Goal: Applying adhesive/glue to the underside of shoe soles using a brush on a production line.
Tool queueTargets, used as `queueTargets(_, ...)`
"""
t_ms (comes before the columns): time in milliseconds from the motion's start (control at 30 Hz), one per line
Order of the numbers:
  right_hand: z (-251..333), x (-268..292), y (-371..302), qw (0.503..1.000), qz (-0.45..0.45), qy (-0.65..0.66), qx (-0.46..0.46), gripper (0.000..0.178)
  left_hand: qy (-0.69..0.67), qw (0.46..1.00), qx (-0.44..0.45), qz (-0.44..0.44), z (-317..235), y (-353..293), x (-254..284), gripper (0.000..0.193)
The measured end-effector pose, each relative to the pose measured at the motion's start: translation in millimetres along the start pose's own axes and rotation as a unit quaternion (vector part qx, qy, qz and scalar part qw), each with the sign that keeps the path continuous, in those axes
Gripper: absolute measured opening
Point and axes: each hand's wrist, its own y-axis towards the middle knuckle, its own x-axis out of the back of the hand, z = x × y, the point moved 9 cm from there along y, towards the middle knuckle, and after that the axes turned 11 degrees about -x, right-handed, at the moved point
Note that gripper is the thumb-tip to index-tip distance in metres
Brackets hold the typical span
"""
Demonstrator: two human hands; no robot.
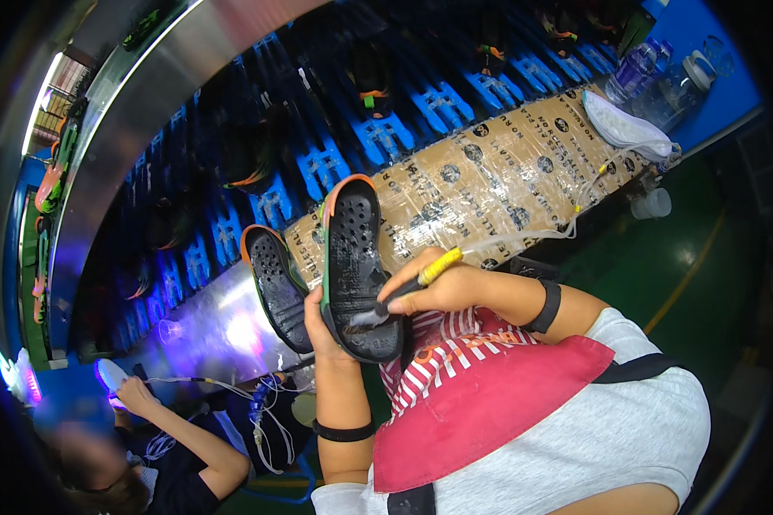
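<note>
My left hand [325, 342] grips the heel end of a black shoe sole [353, 245] with an orange and green edge, its hollow inner side facing up. My right hand [442, 287] is closed around a glue-type brush [438, 267] with a yellow-wrapped handle and a clear tube running off it. The bristles [366, 321] touch the inside of the heel, where the surface looks wet. Just left of the held sole is a matching black sole [273, 276] with holes in its front part. My left fingers are partly hidden behind the held sole.
Cardboard under clear tape [481, 184] covers the bench. Beyond it runs a line of blue racks [382, 137]. A white sole [627, 127], a purple-labelled bottle [632, 72] and a clear jug [674, 90] are at far right. A co-worker's hand [135, 395] holds a white sole at lower left.
</note>
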Motion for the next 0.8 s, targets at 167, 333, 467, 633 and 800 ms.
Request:
queueTargets(167, 12, 55, 0, 0.964, -0.239, -0.055, 0.101, 0.021, -0.018, 0.999, -0.016, -0.025, 5, 0, 12, 0.058)
queueTargets(333, 9, 86, -8, 0.957, -0.235, 0.128, 0.113, 0.023, -0.085, 0.994, -0.064, -0.006, -5, -28, 3, 0.067)
queueTargets(467, -19, 117, -18, 0.933, -0.288, 0.203, 0.070, 0.024, -0.126, 0.986, -0.090, 0.056, -8, -45, -8, 0.075)
queueTargets(633, -33, 126, -17, 0.917, -0.294, 0.260, 0.064, 0.025, 0.020, 0.976, -0.185, 0.114, -22, -44, 19, 0.076)
queueTargets(800, -35, 125, -17, 0.911, -0.293, 0.283, 0.067, 0.024, 0.270, 0.895, -0.350, 0.057, -52, -50, 6, 0.107)
